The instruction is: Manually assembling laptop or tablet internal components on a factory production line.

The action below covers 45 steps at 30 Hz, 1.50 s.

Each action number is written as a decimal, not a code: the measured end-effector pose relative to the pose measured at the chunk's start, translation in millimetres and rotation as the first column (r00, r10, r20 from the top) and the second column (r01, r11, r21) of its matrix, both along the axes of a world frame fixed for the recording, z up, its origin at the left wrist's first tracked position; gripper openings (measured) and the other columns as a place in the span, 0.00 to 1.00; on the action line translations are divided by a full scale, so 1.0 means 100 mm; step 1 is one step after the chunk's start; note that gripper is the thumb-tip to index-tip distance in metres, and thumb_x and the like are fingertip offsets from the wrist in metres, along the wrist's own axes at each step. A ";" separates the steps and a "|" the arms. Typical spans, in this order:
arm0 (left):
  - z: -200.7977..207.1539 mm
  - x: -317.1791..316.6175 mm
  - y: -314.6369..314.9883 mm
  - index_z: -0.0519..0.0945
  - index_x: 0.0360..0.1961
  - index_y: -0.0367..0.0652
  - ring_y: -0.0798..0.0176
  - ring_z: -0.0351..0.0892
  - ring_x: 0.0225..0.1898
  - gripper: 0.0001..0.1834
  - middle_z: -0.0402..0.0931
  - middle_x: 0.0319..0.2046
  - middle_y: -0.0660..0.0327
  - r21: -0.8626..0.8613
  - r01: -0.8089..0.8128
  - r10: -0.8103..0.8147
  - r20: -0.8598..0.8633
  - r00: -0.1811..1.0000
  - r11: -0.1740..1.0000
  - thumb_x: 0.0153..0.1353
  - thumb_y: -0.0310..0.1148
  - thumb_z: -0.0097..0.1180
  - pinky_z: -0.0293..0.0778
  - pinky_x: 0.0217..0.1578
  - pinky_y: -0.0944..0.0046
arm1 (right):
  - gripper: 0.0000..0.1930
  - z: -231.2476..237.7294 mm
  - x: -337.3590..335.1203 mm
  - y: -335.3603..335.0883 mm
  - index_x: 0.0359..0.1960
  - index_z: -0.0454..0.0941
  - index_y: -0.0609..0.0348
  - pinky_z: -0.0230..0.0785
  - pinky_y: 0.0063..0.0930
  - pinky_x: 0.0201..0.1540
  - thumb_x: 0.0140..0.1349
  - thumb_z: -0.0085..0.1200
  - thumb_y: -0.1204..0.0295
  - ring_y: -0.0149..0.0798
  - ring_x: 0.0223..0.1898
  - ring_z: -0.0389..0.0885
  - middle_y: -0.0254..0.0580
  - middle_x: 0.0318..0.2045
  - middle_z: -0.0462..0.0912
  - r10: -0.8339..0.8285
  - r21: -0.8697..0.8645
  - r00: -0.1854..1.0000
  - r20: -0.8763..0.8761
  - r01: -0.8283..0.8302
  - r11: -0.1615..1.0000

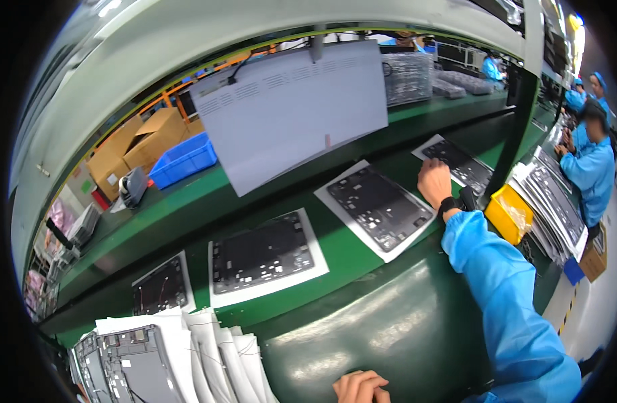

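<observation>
My right hand (435, 183), in a blue sleeve with a dark wristband, reaches far forward with its fingers curled. Its fingertips lie at the near-left edge of a dark flat device panel (460, 165) on a white sheet; what they grip, if anything, is hidden. Left of that hand, another dark panel (375, 207) with small white patches rests on its own white sheet. My left hand (361, 387) is at the bottom edge over the green bench, fingers bent and held together. I cannot see inside its palm.
More panels lie along the green bench (389, 295), one at centre left (261, 255) and one at far left (162, 285). A stack of panels and white sheets (187, 356) stands front left. There are a blue bin (182, 161), a hanging white board (295, 114), a yellow bin (506, 216) and a dark post (513, 134). Co-workers in blue (590, 174) stand right.
</observation>
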<state>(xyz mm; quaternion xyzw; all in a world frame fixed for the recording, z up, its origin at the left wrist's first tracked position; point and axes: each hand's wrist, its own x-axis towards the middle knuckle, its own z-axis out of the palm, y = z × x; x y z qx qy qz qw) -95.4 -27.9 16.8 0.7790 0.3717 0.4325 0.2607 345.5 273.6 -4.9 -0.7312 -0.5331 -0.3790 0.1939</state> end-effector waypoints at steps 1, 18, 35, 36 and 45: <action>0.00 0.02 0.00 0.79 0.36 0.37 0.44 0.77 0.42 0.11 0.78 0.38 0.50 0.009 0.001 -0.001 -0.007 1.000 1.000 0.51 0.14 0.58 0.70 0.46 0.50 | 0.06 -0.01 0.11 -0.06 0.36 0.78 0.62 0.74 0.51 0.42 0.59 0.55 0.73 0.56 0.39 0.82 0.54 0.35 0.81 -0.150 0.043 0.980 -0.133 0.157 0.987; -0.07 0.27 -0.10 0.79 0.35 0.38 0.44 0.77 0.42 0.10 0.78 0.38 0.51 -0.017 -0.054 0.054 -0.013 0.998 0.998 0.53 0.15 0.56 0.69 0.46 0.52 | 0.16 -0.06 -0.58 -0.41 0.33 0.83 0.71 0.81 0.54 0.40 0.66 0.56 0.66 0.65 0.35 0.87 0.66 0.32 0.86 0.053 -0.237 0.887 -0.458 -0.180 0.955; -0.12 0.49 -0.10 0.77 0.35 0.37 0.41 0.74 0.40 0.08 0.76 0.36 0.48 -0.015 -0.065 0.065 0.016 0.998 0.998 0.55 0.16 0.54 0.71 0.44 0.51 | 0.11 -0.01 -0.61 -0.13 0.36 0.84 0.72 0.84 0.49 0.42 0.60 0.57 0.73 0.67 0.41 0.87 0.70 0.39 0.84 0.163 -0.248 0.836 -0.524 -0.333 0.910; -0.14 0.49 -0.10 0.76 0.35 0.37 0.41 0.74 0.39 0.08 0.75 0.36 0.48 -0.016 -0.057 0.057 0.019 0.998 0.998 0.54 0.16 0.54 0.70 0.44 0.51 | 0.11 -0.04 -0.63 -0.15 0.37 0.86 0.70 0.84 0.50 0.43 0.60 0.58 0.72 0.67 0.43 0.87 0.69 0.41 0.85 0.168 -0.280 0.839 -0.517 -0.351 0.893; -0.29 0.52 -0.06 0.75 0.33 0.39 0.42 0.72 0.39 0.07 0.74 0.35 0.50 0.006 -0.070 0.069 0.077 0.995 0.998 0.52 0.17 0.54 0.68 0.41 0.50 | 0.12 -0.23 -1.04 -0.10 0.35 0.85 0.68 0.83 0.51 0.44 0.62 0.54 0.70 0.59 0.40 0.90 0.59 0.38 0.87 -0.113 -0.248 0.936 -0.332 0.029 0.968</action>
